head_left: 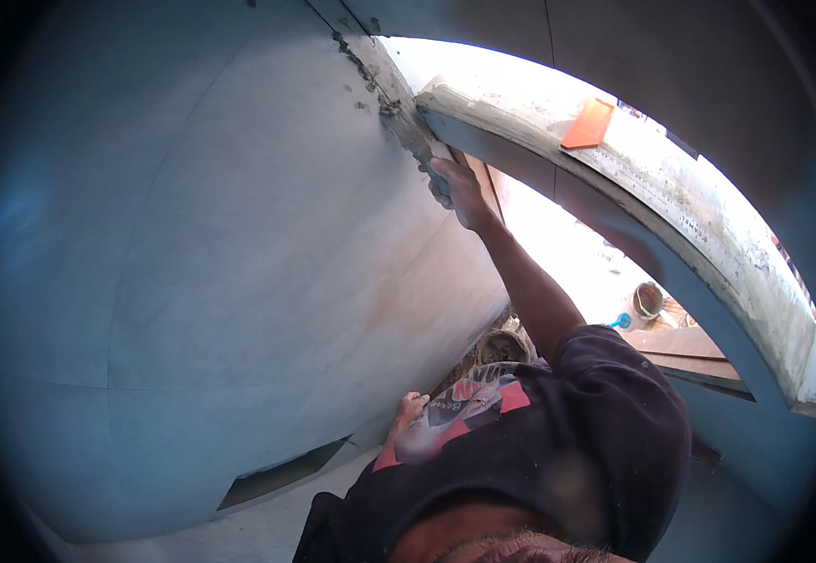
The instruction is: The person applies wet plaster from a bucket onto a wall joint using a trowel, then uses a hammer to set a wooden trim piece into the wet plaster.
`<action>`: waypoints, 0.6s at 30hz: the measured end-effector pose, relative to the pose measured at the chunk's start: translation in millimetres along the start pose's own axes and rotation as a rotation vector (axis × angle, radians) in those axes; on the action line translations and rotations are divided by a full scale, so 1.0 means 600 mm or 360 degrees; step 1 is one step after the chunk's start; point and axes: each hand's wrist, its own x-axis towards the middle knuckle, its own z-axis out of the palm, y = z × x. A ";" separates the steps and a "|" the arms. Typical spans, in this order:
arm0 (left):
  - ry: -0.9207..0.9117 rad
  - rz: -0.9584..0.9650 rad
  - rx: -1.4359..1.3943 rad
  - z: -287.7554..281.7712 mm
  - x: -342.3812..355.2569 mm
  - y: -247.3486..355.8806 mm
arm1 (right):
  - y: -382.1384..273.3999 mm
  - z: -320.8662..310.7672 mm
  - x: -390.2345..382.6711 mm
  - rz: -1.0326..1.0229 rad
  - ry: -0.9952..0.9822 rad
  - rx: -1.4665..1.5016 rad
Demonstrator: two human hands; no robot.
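Note:
My right arm reaches up to a corner joint where a pale panel wall (267, 216) meets a strip (385, 80) smeared with grey mortar. There my right hand (460, 192) is closed around a small blue-grey tool (442, 182); its working end blends with the mortar, so I cannot tell its shape. Rough mortar lumps (361, 66) run along the joint above the hand. Lower down, my left hand (411, 410) is beside the wall in front of my shirt, its fingers curled; what they hold, if anything, is hidden.
A curved ledge (708, 225) arches across the bright opening at right, an orange flat plate (589, 124) lying on it. A bucket of grey material (504, 346) stands below my right arm. Through the opening show another bucket (649, 298) and wooden boards (680, 345). The wall has a low rectangular cut-out (281, 474).

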 end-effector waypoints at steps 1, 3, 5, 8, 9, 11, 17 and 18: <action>0.0006 0.0010 -0.0015 -0.001 0.006 0.009 | -0.018 0.016 0.002 -0.0006 0.0005 0.0006; 0.0017 0.0039 -0.0046 0.000 0.012 0.023 | -0.047 0.044 0.008 -0.0030 -0.0002 0.0020; 0.0023 0.0071 -0.0078 0.000 0.019 0.041 | -0.072 0.063 0.013 -0.0062 -0.0012 0.0041; 0.0037 0.0149 -0.0156 -0.001 0.033 0.080 | -0.103 0.086 0.023 -0.0143 -0.0118 0.0030; 0.0072 0.0201 -0.0176 -0.006 0.039 0.093 | -0.114 0.094 0.028 -0.0152 -0.0099 0.0004; 0.0188 0.0361 -0.0186 -0.024 0.060 0.125 | -0.136 0.115 0.039 -0.0169 -0.0070 -0.0045; 0.0695 0.1007 0.0256 -0.150 0.070 0.357 | -0.205 0.174 0.048 -0.0253 -0.0109 -0.0051; 0.0721 0.1066 0.0251 -0.173 0.060 0.408 | -0.214 0.182 0.045 -0.0270 -0.0095 -0.0067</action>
